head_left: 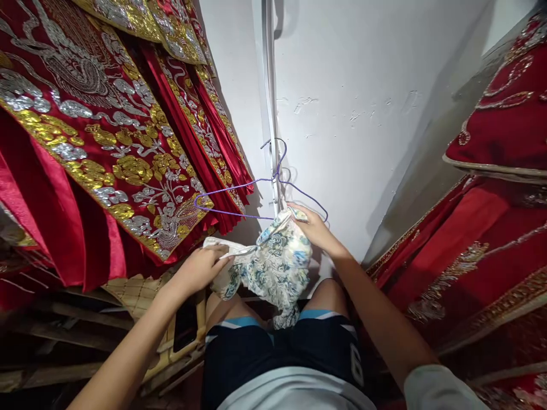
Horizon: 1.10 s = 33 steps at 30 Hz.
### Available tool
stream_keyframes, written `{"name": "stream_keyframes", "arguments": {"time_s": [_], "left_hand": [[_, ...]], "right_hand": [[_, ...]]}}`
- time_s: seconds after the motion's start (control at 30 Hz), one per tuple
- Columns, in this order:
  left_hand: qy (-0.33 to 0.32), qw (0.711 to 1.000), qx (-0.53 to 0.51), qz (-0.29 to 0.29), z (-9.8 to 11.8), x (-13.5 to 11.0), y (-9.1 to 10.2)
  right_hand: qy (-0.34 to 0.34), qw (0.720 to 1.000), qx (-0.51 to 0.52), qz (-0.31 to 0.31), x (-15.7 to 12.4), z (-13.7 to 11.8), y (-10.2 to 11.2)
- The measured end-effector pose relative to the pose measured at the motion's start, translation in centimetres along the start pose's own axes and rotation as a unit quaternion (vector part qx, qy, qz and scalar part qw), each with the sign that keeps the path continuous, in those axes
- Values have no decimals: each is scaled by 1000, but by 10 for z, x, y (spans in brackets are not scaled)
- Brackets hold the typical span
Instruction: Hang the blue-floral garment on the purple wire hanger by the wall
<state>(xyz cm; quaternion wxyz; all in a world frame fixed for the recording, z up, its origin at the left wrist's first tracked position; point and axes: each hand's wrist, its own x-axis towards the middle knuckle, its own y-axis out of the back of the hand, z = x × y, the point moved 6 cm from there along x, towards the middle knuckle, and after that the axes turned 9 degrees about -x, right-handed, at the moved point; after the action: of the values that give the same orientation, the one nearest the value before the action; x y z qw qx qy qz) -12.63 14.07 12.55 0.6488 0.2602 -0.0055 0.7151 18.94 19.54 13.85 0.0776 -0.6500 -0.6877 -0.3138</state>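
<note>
A white garment with a blue and green floral print (277, 259) hangs bunched between my hands, above my lap. My left hand (205, 265) is closed on the garment's white edge at its left side. At the upper right, my right hand (311, 226) grips the garment near its top, with the thumb and fingers pinched on the cloth. Just behind the garment, a purple wire hanger (233, 187) hangs by its hook from a narrow metal strip (270, 85) on the wall. Part of the hanger's lower bar is hidden behind the garment and my right hand.
Red garments with gold and silver embroidery (132, 165) hang at the left. More red beaded clothing (465, 228) hangs at the right. A white wall (342, 114) with scuffed paint stands in front. Wooden or bamboo slats (72, 336) lie at the lower left.
</note>
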Motion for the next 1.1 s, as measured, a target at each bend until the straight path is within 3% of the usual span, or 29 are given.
{"name": "stream_keyframes", "arguments": {"time_s": [0.1,0.17,0.33,0.47,0.57,0.63,0.73,0.8,0.87,1.0,1.1], "left_hand": [[-36,994,98,-38,8,8,6],[-59,983,164,-58,11,11,8],[-103,971,197,-83,29,17,4],[-183,963,177,-87,72,26,-25],[-256,948,173,-69,106,42,-56],[-279,946,159,-54,117,56,-74],[-276,948,155,-37,117,74,-85],[-280,943,173,-43,112,79,-84],[-286,938,191,-50,109,79,-79],[-277,935,213,-57,109,78,-70],[-271,929,246,-48,111,81,-67]], "right_hand": [[-53,998,-2,33,16,25,-27],[-82,996,-8,32,15,36,-28],[-71,994,-57,61,-10,34,20],[-77,988,-114,68,-22,23,42],[-100,987,-114,49,-26,22,32],[-81,990,-107,50,-29,19,25],[-10,985,-116,124,-38,12,40],[10,969,-151,197,-46,11,65],[5,953,-204,226,-49,12,89],[-5,938,-288,192,-44,11,117],[-17,947,-289,136,-42,4,120]]}}
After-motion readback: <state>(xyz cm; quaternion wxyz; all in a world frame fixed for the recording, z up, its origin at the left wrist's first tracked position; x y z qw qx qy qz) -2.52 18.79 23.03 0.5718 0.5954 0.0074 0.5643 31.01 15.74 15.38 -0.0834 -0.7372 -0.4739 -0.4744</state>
